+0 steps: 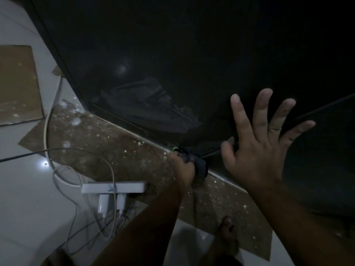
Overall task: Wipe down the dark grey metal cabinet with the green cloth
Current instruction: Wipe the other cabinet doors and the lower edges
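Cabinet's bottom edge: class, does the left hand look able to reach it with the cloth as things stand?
Probably yes: the left hand grips the cloth at the bottom corner of the cabinet, and nothing seems in the way.

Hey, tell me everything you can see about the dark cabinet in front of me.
The cabinet is large, dark grey, with a smooth, faintly glossy face, smeared and dusty low down, showing a dim light reflection. It stands upright on speckled brown cardboard. The left hand grips the cloth at its bottom corner; the right hand is spread open before its face, contact unclear.
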